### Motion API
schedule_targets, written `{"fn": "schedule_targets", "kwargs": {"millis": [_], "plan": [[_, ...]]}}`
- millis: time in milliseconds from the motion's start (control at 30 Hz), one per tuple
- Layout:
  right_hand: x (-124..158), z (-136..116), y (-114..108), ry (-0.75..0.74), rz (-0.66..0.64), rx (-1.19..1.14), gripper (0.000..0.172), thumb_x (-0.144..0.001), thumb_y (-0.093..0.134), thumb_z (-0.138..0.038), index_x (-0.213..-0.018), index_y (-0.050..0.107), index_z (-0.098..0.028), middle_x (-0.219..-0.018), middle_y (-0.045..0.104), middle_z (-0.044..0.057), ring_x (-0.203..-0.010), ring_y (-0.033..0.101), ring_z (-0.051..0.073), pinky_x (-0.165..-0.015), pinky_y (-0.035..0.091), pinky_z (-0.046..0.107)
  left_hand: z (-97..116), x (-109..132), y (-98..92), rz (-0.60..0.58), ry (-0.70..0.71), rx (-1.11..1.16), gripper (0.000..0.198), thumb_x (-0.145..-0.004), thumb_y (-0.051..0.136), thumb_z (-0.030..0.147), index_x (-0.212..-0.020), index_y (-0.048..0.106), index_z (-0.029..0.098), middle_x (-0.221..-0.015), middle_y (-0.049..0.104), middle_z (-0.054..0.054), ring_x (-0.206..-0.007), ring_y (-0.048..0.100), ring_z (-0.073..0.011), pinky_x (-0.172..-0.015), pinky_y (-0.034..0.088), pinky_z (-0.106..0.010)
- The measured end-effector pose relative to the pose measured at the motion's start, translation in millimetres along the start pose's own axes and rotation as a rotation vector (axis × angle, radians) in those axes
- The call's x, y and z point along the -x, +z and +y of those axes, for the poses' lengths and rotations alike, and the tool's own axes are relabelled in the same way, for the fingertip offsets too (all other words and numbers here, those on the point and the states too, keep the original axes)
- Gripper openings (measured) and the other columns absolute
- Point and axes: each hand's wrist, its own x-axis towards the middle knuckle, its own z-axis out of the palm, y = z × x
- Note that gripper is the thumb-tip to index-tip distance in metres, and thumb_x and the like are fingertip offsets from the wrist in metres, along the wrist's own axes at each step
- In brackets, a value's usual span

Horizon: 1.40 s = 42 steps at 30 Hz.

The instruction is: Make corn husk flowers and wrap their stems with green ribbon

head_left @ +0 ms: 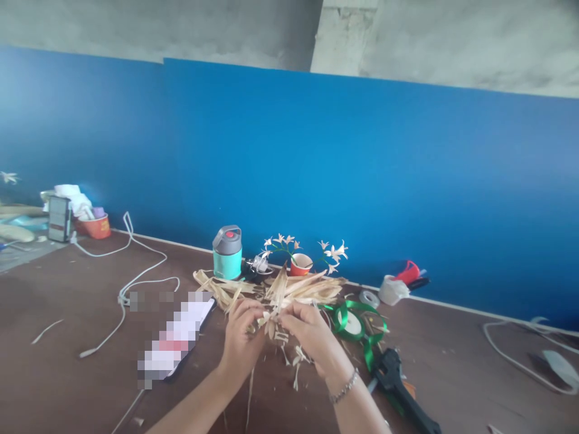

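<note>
1. a blue partition (325, 150) stands along the far edge of the worktop.
2. the brown worktop (456, 374) carries everything below.
3. a heap of dried husk strips (312, 290) spreads before the middle of the far edge, just beyond the hands.
4. the black glue gun (398, 380) lies right of the hands, its handle toward the near side.
5. the left hand (244, 328) is curled, thumb and fingertips pinching a pale petal piece (266, 318); the right hand (305, 328), a bracelet (344, 387) on its wrist, pinches the same piece from the other side. they hold it over the middle of the worktop, at the near side of the heap; its lower end blurs into the scraps.
6. a phone-like slab (181, 337), face blurred out, lies left of the left hand.
7. a turquoise flask (227, 259) stands upright near the far edge, behind the heap's left end.
8. a green ribbon spool (350, 325) lies just right of the right hand.
9. an orange-red paper cup (301, 265) stands near the far edge, white blossoms (335, 250) arching out both ways.
10. a tape roll (370, 299) lies near the far edge, beyond the spool.
</note>
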Motion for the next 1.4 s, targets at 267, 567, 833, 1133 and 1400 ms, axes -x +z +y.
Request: {"fn": "schedule_targets", "kwargs": {"millis": [267,567,833,1133,1400], "plan": [[2,-3,5,0.087,-0.006,-0.101,0.017,-0.065,0.059,-0.031,-0.06,0.06,-0.015,-0.052,0.052,-0.003,-0.053,0.045,0.011,-0.053,0.032,0.022,-5,3,0.3,0.029,0.069,-0.088,0.005,-0.077,0.059,0.021,-0.072,0.059,0.02,-0.077,0.062,-0.003,-0.078,0.055,-0.0192,-0.074,0.044,-0.036],[6,-8,7,0.062,-0.018,-0.086,0.02,-0.069,0.061,-0.034,-0.061,0.06,-0.015,-0.055,0.052,-0.003,-0.057,0.044,0.01,-0.052,0.032,0.021,-5,3,-0.9,0.078,0.066,-0.166,0.01,-0.079,0.059,0.026,-0.071,0.057,0.02,-0.076,0.062,-0.002,-0.078,0.056,-0.019,-0.074,0.042,-0.034],[5,1,12,0.102,-0.061,0.037,0.01,-0.064,0.061,-0.024,-0.059,0.06,-0.015,-0.054,0.05,-0.005,-0.052,0.039,0.009,-0.051,0.029,0.021,-7,3,-1.0,0.091,0.083,-0.162,0.013,-0.08,0.055,0.021,-0.067,0.054,0.02,-0.074,0.061,-0.001,-0.076,0.055,-0.0183,-0.072,0.04,-0.033],[6,-2,15,0.088,-0.099,-0.023,0.022,-0.066,0.062,-0.035,-0.058,0.056,-0.016,-0.053,0.044,-0.005,-0.053,0.035,0.009,-0.052,0.027,0.022,-5,3,-2.1,0.1,0.079,-0.152,0.017,-0.081,0.057,0.027,-0.066,0.054,0.02,-0.074,0.06,-0.001,-0.074,0.055,-0.0182,-0.073,0.04,-0.033],[3,4,14,0.091,-0.082,0.043,0.013,-0.067,0.056,-0.027,-0.06,0.055,-0.016,-0.056,0.045,-0.004,-0.055,0.036,0.009,-0.054,0.028,0.022,-4,2,-2.3,0.089,0.064,-0.125,0.018,-0.08,0.059,0.026,-0.064,0.054,0.02,-0.073,0.059,-0.001,-0.074,0.054,-0.0179,-0.07,0.04,-0.031]]}}
